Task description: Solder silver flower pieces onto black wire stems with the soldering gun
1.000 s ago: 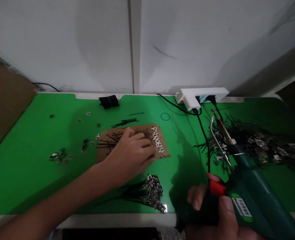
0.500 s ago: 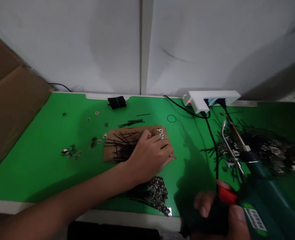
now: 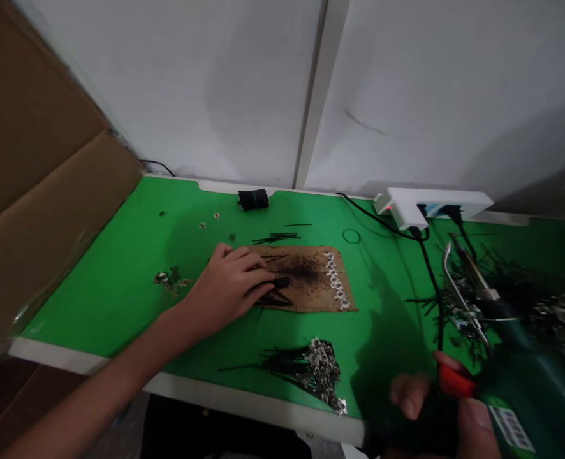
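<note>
My left hand [image 3: 234, 280] lies over the left part of a brown cardboard piece [image 3: 306, 303], its fingers curled onto a bunch of thin black wires [image 3: 282, 284]; the fingertips' hold is partly hidden. Along the cardboard's right edge stands a row of small silver metal terminals [image 3: 336, 280]. Dark specks cover the cardboard's middle. At the lower right, my right hand [image 3: 469, 414] is wrapped around a dark green soldering gun [image 3: 526, 363], a finger by its red trigger. The gun's metal tip and a curved tube point up and away.
A pile of wires with terminals [image 3: 325, 373] lies near the front edge, and a larger heap [image 3: 550, 306] lies behind the gun. A white power strip [image 3: 435, 204] with black cords stands at the back. A bundled black roll [image 3: 252, 199] and a cardboard box [image 3: 48, 191] are leftward.
My left hand has moved left from the terminals to the black wires, uncovering the terminal row. The view has shifted left and tilted. My right hand still holds the soldering gun.
</note>
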`<state>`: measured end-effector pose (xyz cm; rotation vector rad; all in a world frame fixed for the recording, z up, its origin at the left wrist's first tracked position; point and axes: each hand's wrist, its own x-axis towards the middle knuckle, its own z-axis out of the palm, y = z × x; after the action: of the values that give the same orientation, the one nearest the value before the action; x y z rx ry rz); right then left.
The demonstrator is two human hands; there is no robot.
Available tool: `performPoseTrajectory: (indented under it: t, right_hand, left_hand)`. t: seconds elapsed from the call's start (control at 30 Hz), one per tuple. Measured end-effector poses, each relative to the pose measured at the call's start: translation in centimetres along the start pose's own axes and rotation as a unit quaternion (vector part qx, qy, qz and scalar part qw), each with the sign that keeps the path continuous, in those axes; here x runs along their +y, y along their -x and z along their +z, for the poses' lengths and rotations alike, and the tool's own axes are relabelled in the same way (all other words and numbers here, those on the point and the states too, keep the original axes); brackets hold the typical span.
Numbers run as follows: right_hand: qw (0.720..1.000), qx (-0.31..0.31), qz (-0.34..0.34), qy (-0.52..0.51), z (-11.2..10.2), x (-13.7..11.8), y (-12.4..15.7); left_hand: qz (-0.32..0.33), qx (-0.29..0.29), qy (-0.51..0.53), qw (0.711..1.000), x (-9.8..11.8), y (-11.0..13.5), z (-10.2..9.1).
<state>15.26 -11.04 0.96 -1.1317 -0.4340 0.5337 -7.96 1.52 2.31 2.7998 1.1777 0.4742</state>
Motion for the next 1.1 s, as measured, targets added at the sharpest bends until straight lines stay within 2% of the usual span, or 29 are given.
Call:
performPoseTrajectory:
  t: [0.13,0.27,0.43,0.57,0.7,0.83,0.97,1.1]
  right_hand:
    - [0.999,0.017,-0.026,0.005,0.2,0.3,-0.1]
    - [0.998,0.024,-0.053,0.026,0.3,0.5,-0.1]
    - [0.997,0.026,-0.062,0.038,0.6,0.4,0.0]
    - [0.996,0.040,-0.068,0.039,1.2,0.2,0.0]
    - [0.995,0.055,-0.063,0.055,1.5,0.0,0.2]
    - [0.996,0.040,-0.056,0.051,1.2,0.0,0.3]
    - [0.999,0.000,-0.015,0.034,0.2,-0.4,0.5]
    - [0.993,-0.061,0.081,0.063,-1.2,-1.9,1.3]
  left_hand:
    - [0.036,0.015,-0.038,0.999,-0.3,-0.7,0.7]
    - [0.064,0.005,-0.066,0.996,-0.4,-1.1,0.2]
    - [0.009,0.054,-0.007,0.998,1.2,1.1,-0.7]
    - [-0.032,0.042,-0.077,0.996,3.1,2.9,-0.4]
    - [-0.041,0.060,-0.128,0.989,4.0,2.9,0.4]
    - [-0.036,0.069,-0.162,0.984,4.4,2.3,0.6]
    - [-0.023,0.059,-0.181,0.981,4.7,2.3,0.4]
    - [0.005,0.055,-0.159,0.986,4.1,2.4,0.4]
